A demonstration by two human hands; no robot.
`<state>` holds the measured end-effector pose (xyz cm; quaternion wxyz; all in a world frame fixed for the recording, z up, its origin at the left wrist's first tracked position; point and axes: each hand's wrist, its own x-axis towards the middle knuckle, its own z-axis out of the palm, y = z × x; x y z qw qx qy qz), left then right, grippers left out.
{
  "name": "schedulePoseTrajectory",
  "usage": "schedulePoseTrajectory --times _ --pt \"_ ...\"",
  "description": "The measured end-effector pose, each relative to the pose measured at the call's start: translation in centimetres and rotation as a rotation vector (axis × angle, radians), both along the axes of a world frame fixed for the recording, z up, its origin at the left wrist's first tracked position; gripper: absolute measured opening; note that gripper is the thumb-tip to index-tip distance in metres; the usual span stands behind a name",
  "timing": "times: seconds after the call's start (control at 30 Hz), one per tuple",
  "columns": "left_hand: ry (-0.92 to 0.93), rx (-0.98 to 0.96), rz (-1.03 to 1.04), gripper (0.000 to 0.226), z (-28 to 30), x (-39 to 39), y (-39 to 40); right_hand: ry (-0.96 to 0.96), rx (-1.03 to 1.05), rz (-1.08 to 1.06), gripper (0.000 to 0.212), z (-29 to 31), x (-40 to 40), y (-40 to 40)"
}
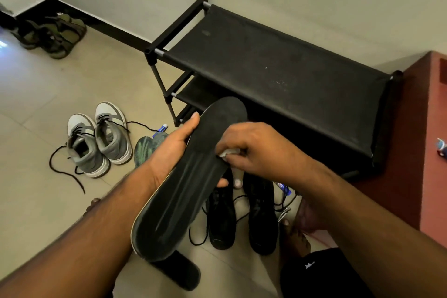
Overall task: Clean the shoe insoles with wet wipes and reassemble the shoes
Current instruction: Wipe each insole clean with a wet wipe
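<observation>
Both forearms reach in from the bottom edge, bare, meeting over 1 black insole (191, 176) held up above the floor. This insole is long and dark, its upper face matte with faint lengthwise grooves and a slight sheen, and a pale edge shows along its lower left rim. Its toe end points up toward the shoe rack (278, 55), its heel end down toward the camera.

A 2nd black insole (180, 273) lies flat on the tiled floor (48, 104) just below the held one. 2 black shoes (242, 213) stand side by side on the floor under the hands, laces loose. 2 grey-and-white sneakers (99, 138) sit to the left, laces trailing, and 2 green patterned insoles (145, 147) lie just beside them, partly hidden by the left wrist. 2 olive shoes (53, 34) rest far back near the wall corner.

The left hand (174, 145) cradles the held insole from beneath and from the left, thumb laid along its edge, fingertips curling round the far side. The right hand (251, 150) comes in from the right with fingers curled, pinching a small white wet wipe (228, 152) against the insole's right edge at about mid-length. A blue-and-white packet (285, 189) lies on the floor right of the black shoes.
</observation>
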<state>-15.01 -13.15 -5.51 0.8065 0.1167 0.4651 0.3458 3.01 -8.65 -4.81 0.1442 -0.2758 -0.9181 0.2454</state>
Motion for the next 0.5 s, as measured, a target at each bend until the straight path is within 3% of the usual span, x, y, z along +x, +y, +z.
schedulePoseTrajectory --times 0.1,0.23,0.3,0.4,0.5 --pt "-0.004 -0.004 0.044 0.064 -0.1 0.1 -0.1 0.005 -0.089 -0.038 0.015 -0.1 0.0 0.0" --pt "-0.02 -0.016 -0.047 0.073 -0.4 1.5 -0.6 0.035 0.023 -0.391 0.015 -0.3 1.3 1.9" --pt "-0.025 -0.023 -0.052 0.074 -0.4 1.7 -0.6 0.022 0.032 -0.456 0.013 -0.2 1.6 2.1" --pt "-0.014 -0.023 0.02 0.071 -0.2 1.2 -0.2 0.019 -0.041 -0.411 0.013 -0.3 0.7 1.0" --pt "0.01 -0.025 0.139 0.063 -0.4 0.5 0.1 0.014 -0.226 -0.206 0.012 0.1 -0.5 -0.6"
